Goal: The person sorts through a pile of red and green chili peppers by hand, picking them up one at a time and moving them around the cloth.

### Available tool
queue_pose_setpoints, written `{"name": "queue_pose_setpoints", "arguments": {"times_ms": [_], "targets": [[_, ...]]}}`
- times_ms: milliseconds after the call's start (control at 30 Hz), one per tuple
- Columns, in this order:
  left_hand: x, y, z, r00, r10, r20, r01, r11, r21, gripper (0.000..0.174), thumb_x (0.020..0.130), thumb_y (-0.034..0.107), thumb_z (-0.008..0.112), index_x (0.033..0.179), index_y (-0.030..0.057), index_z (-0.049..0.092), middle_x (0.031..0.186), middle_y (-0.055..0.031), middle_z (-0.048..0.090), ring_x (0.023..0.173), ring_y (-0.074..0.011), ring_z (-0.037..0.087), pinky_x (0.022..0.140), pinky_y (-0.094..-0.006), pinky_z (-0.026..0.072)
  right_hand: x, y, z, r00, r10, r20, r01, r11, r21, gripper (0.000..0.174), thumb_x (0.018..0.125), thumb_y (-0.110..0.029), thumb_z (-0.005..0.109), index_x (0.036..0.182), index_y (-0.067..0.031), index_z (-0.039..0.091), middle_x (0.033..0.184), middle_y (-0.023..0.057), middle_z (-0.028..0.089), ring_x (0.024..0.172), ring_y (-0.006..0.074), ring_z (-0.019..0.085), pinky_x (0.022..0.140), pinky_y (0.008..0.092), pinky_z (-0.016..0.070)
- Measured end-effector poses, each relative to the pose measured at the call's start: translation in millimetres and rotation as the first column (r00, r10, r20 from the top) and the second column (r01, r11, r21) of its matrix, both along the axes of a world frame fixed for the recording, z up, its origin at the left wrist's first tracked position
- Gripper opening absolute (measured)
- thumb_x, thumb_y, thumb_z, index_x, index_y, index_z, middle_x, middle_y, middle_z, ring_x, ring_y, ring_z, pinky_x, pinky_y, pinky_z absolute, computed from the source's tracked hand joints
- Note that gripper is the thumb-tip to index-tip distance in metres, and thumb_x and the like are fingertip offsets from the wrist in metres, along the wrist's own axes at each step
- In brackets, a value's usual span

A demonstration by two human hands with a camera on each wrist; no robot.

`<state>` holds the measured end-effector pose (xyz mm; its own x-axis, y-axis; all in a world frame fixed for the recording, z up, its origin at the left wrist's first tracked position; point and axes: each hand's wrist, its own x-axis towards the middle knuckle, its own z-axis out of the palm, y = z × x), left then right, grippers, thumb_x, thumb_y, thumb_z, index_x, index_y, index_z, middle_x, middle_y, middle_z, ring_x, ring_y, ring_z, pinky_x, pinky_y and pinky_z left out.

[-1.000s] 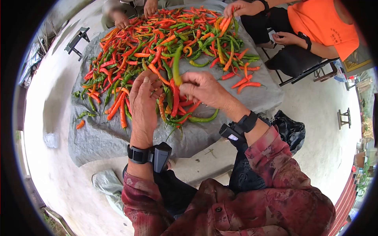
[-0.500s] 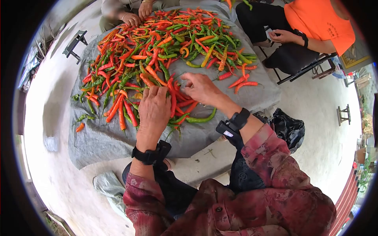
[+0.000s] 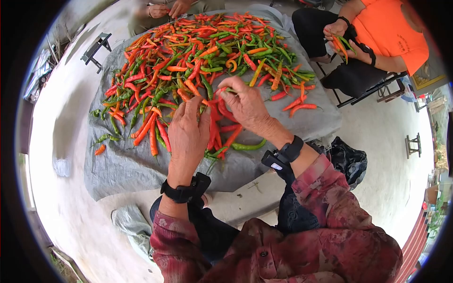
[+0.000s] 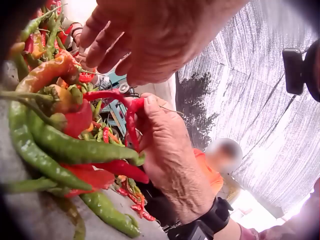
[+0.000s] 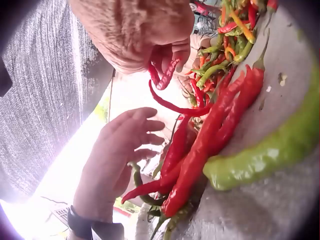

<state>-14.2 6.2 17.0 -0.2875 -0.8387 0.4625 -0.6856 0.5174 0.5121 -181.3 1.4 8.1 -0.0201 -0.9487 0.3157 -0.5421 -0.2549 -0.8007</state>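
A thin, bent red chili pepper [image 4: 131, 120] is pinched between thumb and fingers of my right hand [image 3: 247, 106], just above the near side of the chili heap [image 3: 193, 61]. In the right wrist view that same red chili [image 5: 162, 80] hangs curled under my right hand [image 5: 145, 30]. My left hand [image 3: 188, 137] hovers to its left over the near chilies, fingers spread and loosely bent; the left wrist view shows no chili in that hand [image 4: 150, 40]. Below both hands lie long red chilies [image 5: 200, 145] and a green one [image 3: 249, 145].
A grey sheet [image 3: 122, 165] lies under the heap. Another person's hands [image 3: 165, 9] are at the far edge; someone in an orange shirt [image 3: 387, 33] sits at the right holding chilies [image 3: 342, 46]. Black plastic [image 3: 348, 160] is at the near right, small stools [image 3: 96, 51] stand around.
The yellow-green chili has left my right hand, which now pinches a red one. My left hand has risen slightly from the chilies. The orange-shirted person's hands have come together around chilies.
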Motion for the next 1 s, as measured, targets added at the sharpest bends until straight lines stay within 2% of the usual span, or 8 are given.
{"name": "queue_pose_setpoints", "arguments": {"times_ms": [100, 500, 667, 800, 867, 900, 967, 1000], "targets": [[-9.9, 3.8, 7.1, 0.969, -0.075, -0.234, 0.087, 0.995, 0.043, 0.022, 0.084, 0.009, 0.061, 0.104, 0.0015, 0.059, 0.088, -0.0110, 0.061, 0.075, -0.0235, 0.061, 0.066, -0.0319, 0.0480, 5.3, 1.2, -15.1, 0.979, 0.029, -0.201, -0.075, 0.972, -0.222, 0.025, 0.078, -0.003, 0.062, 0.102, -0.0025, 0.054, 0.087, 0.0145, 0.062, 0.081, 0.0312, 0.063, 0.069, 0.0376, 0.0504], [-25.6, 4.5, 7.6, 0.975, -0.152, -0.162, 0.129, 0.982, -0.140, 0.012, 0.078, 0.001, 0.065, 0.089, 0.0044, 0.059, 0.076, -0.0114, 0.058, 0.066, -0.0269, 0.060, 0.058, -0.0351, 0.0475, -5.2, 10.2, -10.6, 0.968, 0.149, -0.204, -0.195, 0.954, -0.228, 0.025, 0.069, 0.000, 0.062, 0.093, -0.0041, 0.058, 0.084, 0.0137, 0.060, 0.083, 0.0336, 0.061, 0.069, 0.0405, 0.0502], [-23.1, 2.8, 11.3, 0.971, -0.101, -0.217, 0.091, 0.994, -0.058, 0.010, 0.080, 0.002, 0.065, 0.088, 0.0035, 0.059, 0.074, -0.0110, 0.060, 0.061, -0.0248, 0.060, 0.057, -0.0337, 0.0471, -52.1, -6.3, -9.9, 0.938, -0.153, -0.311, 0.028, 0.927, -0.373, 0.010, 0.078, -0.007, 0.053, 0.087, -0.0068, 0.058, 0.083, 0.0120, 0.057, 0.077, 0.0318, 0.060, 0.065, 0.0414, 0.0506], [-7.6, -7.0, 13.3, 0.968, -0.024, -0.250, 0.002, 0.996, -0.091, 0.008, 0.084, 0.006, 0.064, 0.089, 0.0018, 0.059, 0.072, -0.0080, 0.059, 0.060, -0.0160, 0.055, 0.057, -0.0277, 0.0447, -97.9, -3.2, 1.7, 0.733, -0.447, -0.513, 0.282, 0.886, -0.368, 0.013, 0.078, -0.004, 0.053, 0.090, -0.0049, 0.058, 0.085, 0.0126, 0.057, 0.078, 0.0326, 0.060, 0.068, 0.0432, 0.0500], [-2.6, -7.7, 16.3, 0.956, 0.044, -0.292, -0.060, 0.997, -0.048, 0.010, 0.088, 0.011, 0.061, 0.090, 0.0009, 0.061, 0.069, -0.0047, 0.058, 0.060, -0.0085, 0.050, 0.057, -0.0239, 0.0422, -103.7, 2.8, -3.3, 0.518, -0.555, -0.651, 0.322, 0.831, -0.453, 0.015, 0.076, -0.003, 0.054, 0.090, -0.0043, 0.058, 0.086, 0.0114, 0.057, 0.081, 0.0326, 0.059, 0.070, 0.0427, 0.0495], [-0.8, -8.0, 16.6, 0.956, 0.043, -0.290, -0.058, 0.997, -0.042, 0.010, 0.088, 0.011, 0.061, 0.090, 0.0009, 0.061, 0.069, -0.0047, 0.058, 0.060, -0.0085, 0.050, 0.057, -0.0239, 0.0422, -98.6, 3.8, -5.7, 0.517, -0.553, -0.653, 0.325, 0.833, -0.448, 0.015, 0.076, -0.003, 0.054, 0.090, -0.0043, 0.058, 0.086, 0.0114, 0.057, 0.081, 0.0326, 0.059, 0.070, 0.0427, 0.0495], [2.5, -9.7, 16.8, 0.948, 0.042, -0.316, -0.051, 0.999, -0.019, 0.010, 0.088, 0.010, 0.061, 0.090, 0.0011, 0.061, 0.070, -0.0048, 0.059, 0.060, -0.0083, 0.050, 0.057, -0.0242, 0.0422, -75.5, -0.1, -10.7, 0.752, -0.338, -0.566, 0.147, 0.923, -0.356, 0.014, 0.076, -0.007, 0.058, 0.089, -0.0043, 0.059, 0.083, 0.0110, 0.056, 0.084, 0.0327, 0.058, 0.073, 0.0411, 0.0490], [2.7, -9.3, 17.0, 0.954, 0.035, -0.298, -0.044, 0.999, -0.025, 0.009, 0.087, 0.009, 0.061, 0.090, 0.0005, 0.061, 0.070, -0.0048, 0.058, 0.059, -0.0090, 0.050, 0.057, -0.0246, 0.0426, -61.6, -0.1, -14.7, 0.768, -0.257, -0.587, 0.096, 0.952, -0.291, 0.011, 0.077, -0.010, 0.059, 0.086, -0.0042, 0.060, 0.081, 0.0121, 0.058, 0.083, 0.0331, 0.059, 0.071, 0.0414, 0.0494]]}}
